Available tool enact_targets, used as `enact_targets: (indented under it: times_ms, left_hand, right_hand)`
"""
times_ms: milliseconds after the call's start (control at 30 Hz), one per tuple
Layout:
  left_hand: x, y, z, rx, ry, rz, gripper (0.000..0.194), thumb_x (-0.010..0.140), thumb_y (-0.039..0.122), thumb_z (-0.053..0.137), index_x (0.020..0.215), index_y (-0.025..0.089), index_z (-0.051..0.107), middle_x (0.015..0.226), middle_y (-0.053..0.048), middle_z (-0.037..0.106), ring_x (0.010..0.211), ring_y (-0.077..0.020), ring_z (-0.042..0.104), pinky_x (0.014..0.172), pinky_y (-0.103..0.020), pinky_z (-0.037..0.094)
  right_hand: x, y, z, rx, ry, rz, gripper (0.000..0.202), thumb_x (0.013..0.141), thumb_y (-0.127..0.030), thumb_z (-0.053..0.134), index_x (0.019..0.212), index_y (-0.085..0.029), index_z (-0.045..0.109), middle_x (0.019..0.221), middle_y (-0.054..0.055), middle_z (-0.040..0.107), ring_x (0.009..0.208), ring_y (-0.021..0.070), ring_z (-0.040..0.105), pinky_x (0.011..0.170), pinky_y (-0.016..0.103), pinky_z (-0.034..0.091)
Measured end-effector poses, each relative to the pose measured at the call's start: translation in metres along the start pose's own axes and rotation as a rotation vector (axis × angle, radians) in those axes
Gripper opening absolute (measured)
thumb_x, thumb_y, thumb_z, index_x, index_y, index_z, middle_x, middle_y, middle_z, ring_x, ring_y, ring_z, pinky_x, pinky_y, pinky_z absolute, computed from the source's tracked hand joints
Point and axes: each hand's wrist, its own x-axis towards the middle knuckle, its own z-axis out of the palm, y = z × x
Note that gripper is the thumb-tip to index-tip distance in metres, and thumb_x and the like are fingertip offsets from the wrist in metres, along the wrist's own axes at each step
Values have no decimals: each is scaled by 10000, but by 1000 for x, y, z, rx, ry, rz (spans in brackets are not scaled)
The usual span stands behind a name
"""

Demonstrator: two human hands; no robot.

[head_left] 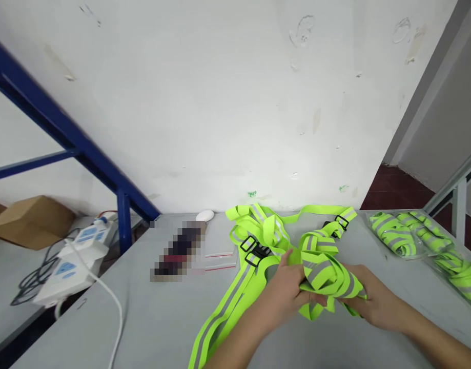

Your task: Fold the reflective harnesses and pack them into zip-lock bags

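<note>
A neon yellow-green reflective strap (325, 277) with grey stripes is bunched into a loose coil between my two hands. My left hand (287, 289) grips the coil from the left, thumb raised, and its fingertips run under the webbing. From the right, my right hand (368, 294) closes on the coil's other side, with its fingers partly hidden behind the folds. Just beyond lies a tangled heap of the same kind of strap (258, 225) with black plastic buckles (254, 251). One length trails toward the front edge on the left. Whether heap and coil are joined, I cannot tell.
Coiled straps in clear bags (392, 233) lie at the right. Clear zip bags (220, 259), a white oval object (205, 216) and a blurred-out item (179, 251) lie left of the heap. White power strips (72, 271), a cable and a cardboard box (31, 220) are at far left.
</note>
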Motion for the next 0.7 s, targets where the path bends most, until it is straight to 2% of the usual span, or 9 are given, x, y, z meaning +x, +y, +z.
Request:
enact_targets:
  times_ms: [67,133,167,267,367,433,500,567,700]
  left_hand:
    - [7,4,-6,-104,-51,-58,155,825,372,640,879,266,738,878,15,723,876,-226,654,929,-350,440]
    - [13,7,-12,-225,-124,-125,217,773,393,679,920,239,720,828,24,704,784,-204,639,718,-272,481]
    - [17,8,-14,-284,-163,-140,262,751,388,695,964,236,707,830,30,699,769,-192,633,678,-253,475]
    - [29,8,-17,-375,-210,-138,336,721,324,699,1045,236,682,889,32,697,800,-175,630,685,-237,475]
    - [43,6,-13,-303,-215,-161,274,734,307,668,993,226,703,858,23,702,791,-179,643,662,-236,482]
    - [55,5,-11,-206,-204,-116,235,767,330,642,964,227,715,845,19,715,781,-183,659,640,-232,489]
    - [71,2,-13,-34,-101,-20,192,797,324,613,924,234,725,846,24,731,774,-186,669,634,-233,495]
    - [89,-3,-22,152,54,43,159,788,227,594,862,230,734,843,13,741,794,-204,668,678,-263,501]
    - [123,-20,-57,321,312,63,368,723,21,497,937,210,730,1037,-62,725,1058,-280,589,950,-412,418]
  right_hand:
    - [0,-5,-3,177,38,122,304,836,-439,624,977,-182,704,803,42,723,703,220,664,657,321,564]
    - [3,-9,-6,350,111,216,396,815,-519,631,988,-169,699,866,73,733,755,249,686,724,366,572]
    - [5,-12,-8,417,152,246,427,805,-535,638,1012,-166,693,894,86,735,778,261,695,753,386,571]
    - [14,-18,-21,457,280,268,482,767,-559,673,1055,-173,680,956,102,739,821,280,704,788,407,570]
    - [20,-22,-40,293,320,232,507,772,-589,659,1069,-179,679,1001,99,732,876,288,692,809,415,566]
    - [19,-26,-53,159,343,186,488,795,-592,636,1053,-180,686,977,84,733,884,282,683,805,401,566]
    - [14,-32,-64,100,362,119,451,810,-570,636,1035,-183,696,982,73,732,903,273,676,824,384,559]
    - [5,-38,-71,117,370,77,432,816,-547,643,1048,-186,700,1019,82,730,925,278,676,835,385,559]
    - [-19,-41,-77,70,453,86,434,790,-556,667,1014,-189,725,989,102,745,913,292,691,797,387,584]
